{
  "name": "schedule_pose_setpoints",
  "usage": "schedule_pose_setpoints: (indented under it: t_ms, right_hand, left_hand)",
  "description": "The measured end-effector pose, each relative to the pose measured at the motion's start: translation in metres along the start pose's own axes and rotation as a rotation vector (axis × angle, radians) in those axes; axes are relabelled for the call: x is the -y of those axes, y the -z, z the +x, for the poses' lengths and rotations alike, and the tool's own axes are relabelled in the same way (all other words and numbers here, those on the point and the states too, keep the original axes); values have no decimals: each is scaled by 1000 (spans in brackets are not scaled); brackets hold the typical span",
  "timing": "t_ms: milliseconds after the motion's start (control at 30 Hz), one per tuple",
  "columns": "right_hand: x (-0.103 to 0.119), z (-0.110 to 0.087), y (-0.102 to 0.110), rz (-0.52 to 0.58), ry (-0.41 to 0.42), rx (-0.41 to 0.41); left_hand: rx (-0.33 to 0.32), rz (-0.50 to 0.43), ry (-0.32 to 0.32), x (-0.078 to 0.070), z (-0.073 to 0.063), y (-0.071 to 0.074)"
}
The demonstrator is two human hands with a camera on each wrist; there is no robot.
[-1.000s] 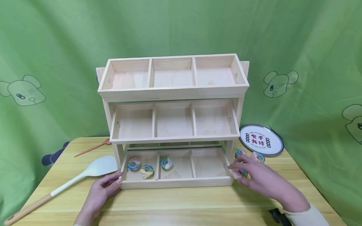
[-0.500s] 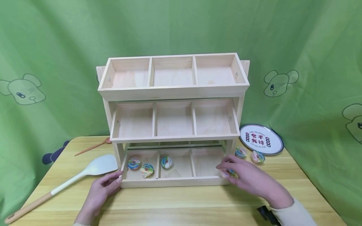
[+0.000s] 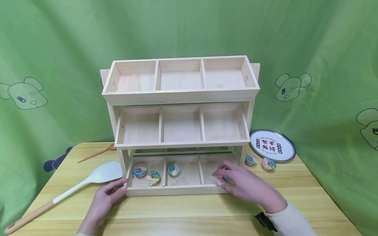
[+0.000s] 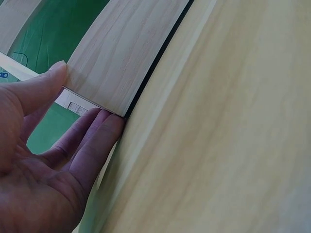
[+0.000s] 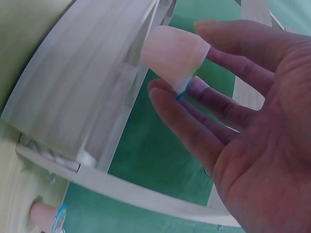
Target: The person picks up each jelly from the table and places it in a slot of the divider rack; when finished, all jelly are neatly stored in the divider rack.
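My right hand [image 3: 249, 186] pinches a small jelly cup [image 5: 170, 53] between thumb and fingers, over the right compartment of the rack's bottom tray [image 3: 183, 191]. The cup has a pale pinkish body and a printed lid, with its lid side toward the palm in the right wrist view. My left hand [image 3: 101, 201] holds the tray's left front corner, thumb at the upper edge and fingertips at the lower end. Two jelly cups [image 3: 153, 178] lie in the left compartment, and one jelly cup [image 3: 173, 169] lies in the middle compartment.
The three-tier wooden rack [image 3: 180, 97] stands against a green curtain [image 3: 177, 29]. Right of it are two more jelly cups [image 3: 268, 164] and an oval plate [image 3: 273, 146] with red writing. A white spatula [image 3: 103, 173] and a reddish spoon [image 3: 98, 154] lie on the left.
My right hand has carried the jelly cup leftward, from just outside the bottom tray's right end to over its right compartment. My left hand has stayed at the corner.
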State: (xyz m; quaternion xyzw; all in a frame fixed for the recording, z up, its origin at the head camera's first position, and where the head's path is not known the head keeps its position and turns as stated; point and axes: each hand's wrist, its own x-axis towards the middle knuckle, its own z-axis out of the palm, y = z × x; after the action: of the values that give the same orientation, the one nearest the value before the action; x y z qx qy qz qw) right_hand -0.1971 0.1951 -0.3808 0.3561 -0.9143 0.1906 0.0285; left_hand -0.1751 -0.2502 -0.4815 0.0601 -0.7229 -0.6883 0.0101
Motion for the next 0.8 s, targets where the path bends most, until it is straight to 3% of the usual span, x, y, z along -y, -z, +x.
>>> schedule_pose_setpoints:
  t_ms: [800]
  right_hand:
    - [15,37,-18,17,92,11]
  left_hand:
    - [-3,-18,5,1,0,-1]
